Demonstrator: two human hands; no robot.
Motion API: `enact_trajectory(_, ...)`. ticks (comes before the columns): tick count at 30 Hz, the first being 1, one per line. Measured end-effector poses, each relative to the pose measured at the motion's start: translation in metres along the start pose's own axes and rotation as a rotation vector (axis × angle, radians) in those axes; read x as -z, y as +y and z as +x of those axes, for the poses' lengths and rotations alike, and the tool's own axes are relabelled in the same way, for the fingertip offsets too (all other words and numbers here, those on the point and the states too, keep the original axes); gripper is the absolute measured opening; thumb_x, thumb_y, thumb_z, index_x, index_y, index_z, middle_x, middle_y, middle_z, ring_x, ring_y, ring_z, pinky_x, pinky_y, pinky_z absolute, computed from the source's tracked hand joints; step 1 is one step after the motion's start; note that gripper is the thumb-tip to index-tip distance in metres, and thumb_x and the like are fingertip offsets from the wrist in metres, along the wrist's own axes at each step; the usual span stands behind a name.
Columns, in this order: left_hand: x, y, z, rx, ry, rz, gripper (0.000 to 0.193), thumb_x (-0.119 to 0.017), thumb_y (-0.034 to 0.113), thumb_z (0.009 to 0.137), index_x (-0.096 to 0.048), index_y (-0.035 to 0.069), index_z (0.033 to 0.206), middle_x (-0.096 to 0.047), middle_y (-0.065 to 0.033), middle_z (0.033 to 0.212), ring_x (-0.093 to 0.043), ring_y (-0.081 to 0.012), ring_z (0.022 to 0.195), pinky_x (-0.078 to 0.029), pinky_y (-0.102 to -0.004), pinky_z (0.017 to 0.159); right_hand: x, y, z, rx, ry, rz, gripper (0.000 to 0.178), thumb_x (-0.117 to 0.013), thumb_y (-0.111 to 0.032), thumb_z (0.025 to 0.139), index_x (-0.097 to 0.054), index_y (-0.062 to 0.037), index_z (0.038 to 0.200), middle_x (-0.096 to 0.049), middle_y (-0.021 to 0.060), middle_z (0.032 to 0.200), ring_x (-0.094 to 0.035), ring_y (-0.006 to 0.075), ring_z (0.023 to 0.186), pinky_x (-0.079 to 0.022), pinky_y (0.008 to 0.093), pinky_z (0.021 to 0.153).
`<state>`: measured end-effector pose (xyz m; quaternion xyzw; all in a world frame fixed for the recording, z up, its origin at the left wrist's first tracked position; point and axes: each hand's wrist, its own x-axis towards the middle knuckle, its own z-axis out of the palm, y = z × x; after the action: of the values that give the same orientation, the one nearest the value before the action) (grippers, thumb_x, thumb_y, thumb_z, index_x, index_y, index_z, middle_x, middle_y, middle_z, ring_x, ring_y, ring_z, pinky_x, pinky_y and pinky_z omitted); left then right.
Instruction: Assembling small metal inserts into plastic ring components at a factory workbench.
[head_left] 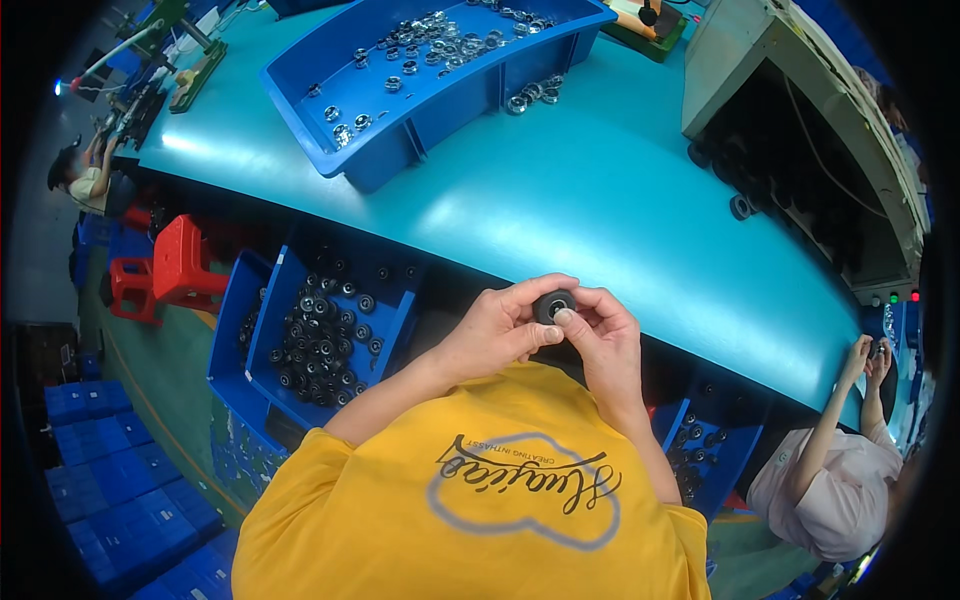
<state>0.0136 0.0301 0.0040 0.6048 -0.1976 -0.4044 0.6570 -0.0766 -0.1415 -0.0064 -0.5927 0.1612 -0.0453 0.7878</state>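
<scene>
A small black wheel [551, 303] with a pale metal centre is held in front of my chest, near the table's front edge. My left hand [500, 325] grips it from the left, its index finger over the top and the thumb below. From the right, my right hand [609, 342] closes on the same wheel, the thumb pressed by its centre. To the left, a blue bin [262, 345] below table height contains many similar black wheels [325, 335]. Another blue bin [735, 465] with black parts is partly hidden at my right.
On the teal table [560, 210] stands a blue tray [430, 118] of shiny metal rings, some lying beside it. A cabinet-like housing [735, 60] with dark wheels stands right. Co-workers [830, 490] sit right and far left. Red stools [183, 262] and stacked blue crates [125, 500] are left.
</scene>
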Motion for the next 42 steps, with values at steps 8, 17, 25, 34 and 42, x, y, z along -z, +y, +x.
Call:
enact_trajectory(8, 0.003, -0.009, -0.001, -0.042, -0.001, -0.252, 0.062, -0.083, 0.019, 0.091, -0.054, 0.007, 0.145, -0.071, -0.0025, 0.105, -0.065, -0.0057, 0.082, -0.053, -0.02, 0.063, 0.003, -0.013, 0.0, -0.287, -0.112, 0.31, 0.026, -0.064, -0.015, 0.105, -0.065, 0.0013, 0.126, -0.072, 0.0078, 0.106, -0.071, 0.0131, 0.09, -0.061, 0.0282, 0.083)
enact_trajectory(17, -0.003, -0.001, 0.002, -0.378, 0.273, 0.463, 0.05, -0.088, 0.01, 0.082, -0.063, 0.004, 0.124, -0.067, -0.006, 0.102, -0.07, -0.0155, 0.085, -0.058, -0.0286, 0.074, 0.002, -0.008, -0.001, -0.074, -0.034, 0.051, 0.032, -0.07, -0.006, 0.1, -0.064, 0.003, 0.13, -0.069, 0.0079, 0.113, -0.066, 0.0121, 0.103, -0.058, 0.0282, 0.091)
enact_trajectory(25, -0.01, 0.007, 0.002, -0.354, 0.397, 0.705, 0.045, -0.087, 0.015, 0.074, -0.066, 0.005, 0.112, -0.063, -0.0104, 0.093, -0.067, -0.0255, 0.078, -0.055, -0.0372, 0.067, 0.002, -0.008, 0.001, -0.219, -0.091, 0.163, 0.034, -0.073, -0.008, 0.098, -0.065, 0.0039, 0.128, -0.071, 0.0075, 0.111, -0.067, 0.0123, 0.102, -0.056, 0.0291, 0.094)
enact_trajectory(34, -0.011, 0.005, 0.002, -0.296, 0.416, 0.644, 0.041, -0.085, 0.012, 0.074, -0.068, 0.002, 0.109, -0.063, -0.0109, 0.093, -0.068, -0.0251, 0.079, -0.056, -0.037, 0.069, -0.002, -0.006, 0.001, -0.212, -0.072, 0.052, 0.03, -0.07, -0.008, 0.1, -0.066, 0.0044, 0.127, -0.073, 0.008, 0.109, -0.069, 0.0118, 0.098, -0.057, 0.0286, 0.091)
enact_trajectory(42, -0.004, 0.001, -0.001, -0.369, 0.424, 0.739, 0.046, -0.09, 0.01, 0.073, -0.07, 0.002, 0.114, -0.062, -0.0089, 0.095, -0.065, -0.0174, 0.079, -0.054, -0.029, 0.066, 0.007, 0.006, 0.008, -0.149, -0.087, 0.062, 0.024, -0.067, -0.01, 0.103, -0.071, 0.0036, 0.122, -0.075, 0.0092, 0.106, -0.07, 0.0118, 0.09, -0.059, 0.0276, 0.082)
